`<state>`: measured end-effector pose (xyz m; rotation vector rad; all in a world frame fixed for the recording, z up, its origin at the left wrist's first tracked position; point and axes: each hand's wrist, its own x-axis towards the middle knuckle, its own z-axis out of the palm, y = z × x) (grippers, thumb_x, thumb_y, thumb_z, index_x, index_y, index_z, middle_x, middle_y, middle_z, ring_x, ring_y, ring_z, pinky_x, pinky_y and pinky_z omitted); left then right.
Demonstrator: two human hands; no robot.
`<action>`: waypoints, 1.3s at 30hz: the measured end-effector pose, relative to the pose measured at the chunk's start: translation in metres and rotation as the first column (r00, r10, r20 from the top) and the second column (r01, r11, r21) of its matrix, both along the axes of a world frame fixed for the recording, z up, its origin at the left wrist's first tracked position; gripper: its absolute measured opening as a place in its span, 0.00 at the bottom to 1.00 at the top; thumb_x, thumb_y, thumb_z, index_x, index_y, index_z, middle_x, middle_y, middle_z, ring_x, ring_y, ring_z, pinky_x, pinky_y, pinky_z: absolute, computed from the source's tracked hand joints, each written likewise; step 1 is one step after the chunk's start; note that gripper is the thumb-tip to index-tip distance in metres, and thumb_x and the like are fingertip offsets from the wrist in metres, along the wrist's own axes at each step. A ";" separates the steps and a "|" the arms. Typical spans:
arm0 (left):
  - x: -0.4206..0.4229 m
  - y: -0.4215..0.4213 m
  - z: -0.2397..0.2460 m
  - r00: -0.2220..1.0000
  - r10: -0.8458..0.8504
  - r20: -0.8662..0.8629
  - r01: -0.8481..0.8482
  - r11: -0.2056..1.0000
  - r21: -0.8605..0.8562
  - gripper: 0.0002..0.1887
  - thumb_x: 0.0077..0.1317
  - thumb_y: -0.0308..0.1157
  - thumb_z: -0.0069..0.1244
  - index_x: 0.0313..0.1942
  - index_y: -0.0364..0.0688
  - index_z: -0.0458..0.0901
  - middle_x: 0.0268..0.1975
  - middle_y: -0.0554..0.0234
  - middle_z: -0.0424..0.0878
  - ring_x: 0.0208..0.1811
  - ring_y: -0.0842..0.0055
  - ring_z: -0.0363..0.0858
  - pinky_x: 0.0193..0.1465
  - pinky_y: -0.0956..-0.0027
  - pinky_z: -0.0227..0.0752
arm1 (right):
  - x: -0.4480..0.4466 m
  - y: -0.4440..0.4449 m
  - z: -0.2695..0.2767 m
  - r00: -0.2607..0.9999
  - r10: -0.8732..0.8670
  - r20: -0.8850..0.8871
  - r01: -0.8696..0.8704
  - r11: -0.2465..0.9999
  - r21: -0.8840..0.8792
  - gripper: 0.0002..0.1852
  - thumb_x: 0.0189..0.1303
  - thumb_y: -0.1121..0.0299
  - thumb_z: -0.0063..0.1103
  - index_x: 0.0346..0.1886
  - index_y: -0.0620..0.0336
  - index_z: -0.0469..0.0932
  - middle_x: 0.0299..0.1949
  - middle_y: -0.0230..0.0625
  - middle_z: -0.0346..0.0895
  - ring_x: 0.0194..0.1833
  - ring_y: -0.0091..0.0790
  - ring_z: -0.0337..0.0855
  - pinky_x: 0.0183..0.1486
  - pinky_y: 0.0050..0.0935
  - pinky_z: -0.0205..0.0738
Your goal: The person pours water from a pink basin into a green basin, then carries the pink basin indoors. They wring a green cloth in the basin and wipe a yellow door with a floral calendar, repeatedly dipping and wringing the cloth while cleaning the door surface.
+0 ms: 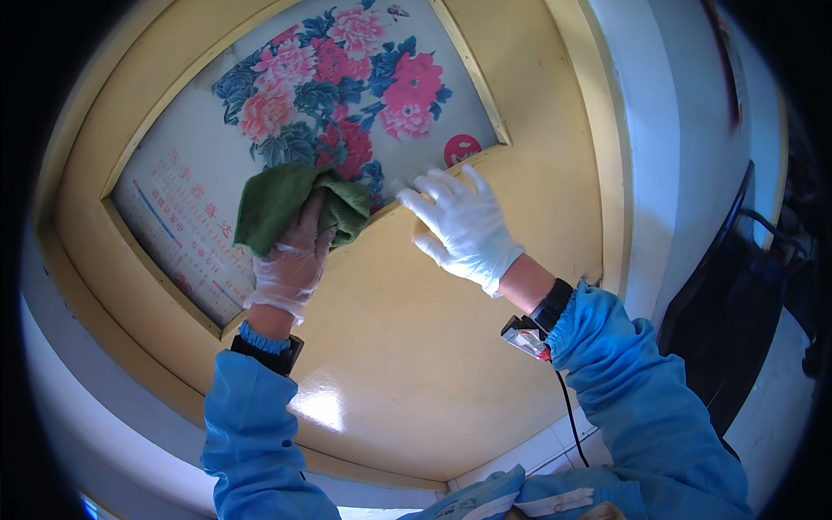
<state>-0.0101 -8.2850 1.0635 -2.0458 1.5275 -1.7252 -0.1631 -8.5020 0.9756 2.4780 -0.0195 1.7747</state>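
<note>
A folded green cloth (276, 208) is in my left hand (292, 260), which wears a thin clear plastic glove. The cloth lies over the lower edge of a framed pane (188, 130) printed with pink and red peonies (338, 84). Part of the printed writing on the pane is hidden behind the cloth. My right hand (461, 221), in a white translucent glove, has its fingers spread and holds nothing. Its fingertips are at the lower frame strip (478, 158), near a round red emblem (462, 149); whether they touch the strip I cannot tell.
The pane is set in a cream-yellow door panel (416, 364) with a raised door frame (601, 162). A black object (721, 318) stands at the right beside a pale wall (650, 117). From a device (525, 337) at my right wrist a black cable (570, 416) hangs down.
</note>
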 end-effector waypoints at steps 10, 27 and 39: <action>-0.031 -0.067 0.026 0.998 -0.054 0.040 0.049 0.990 0.133 0.28 0.67 0.42 0.54 0.67 0.55 0.71 0.67 0.56 0.72 0.69 0.57 0.67 0.71 0.56 0.60 | 0.008 -0.005 -0.004 0.997 0.037 0.062 -0.039 0.999 0.031 0.28 0.56 0.58 0.65 0.61 0.49 0.72 0.57 0.34 0.72 0.65 0.36 0.68 0.69 0.51 0.49; 0.035 -0.010 0.101 0.978 -0.040 0.203 0.072 0.986 -0.153 0.29 0.71 0.44 0.50 0.71 0.60 0.65 0.70 0.56 0.68 0.71 0.56 0.65 0.73 0.53 0.56 | 0.007 -0.002 0.001 0.998 0.045 0.053 -0.046 0.998 0.030 0.30 0.49 0.61 0.73 0.58 0.50 0.74 0.56 0.31 0.74 0.61 0.35 0.71 0.60 0.40 0.62; 0.064 0.083 0.102 0.994 -0.001 0.111 0.036 0.949 -0.314 0.28 0.72 0.42 0.48 0.71 0.56 0.64 0.69 0.50 0.67 0.71 0.52 0.64 0.73 0.53 0.56 | 0.013 0.000 -0.002 0.998 -0.016 0.056 0.015 1.000 0.013 0.28 0.52 0.59 0.70 0.58 0.49 0.73 0.57 0.28 0.73 0.63 0.33 0.70 0.63 0.41 0.59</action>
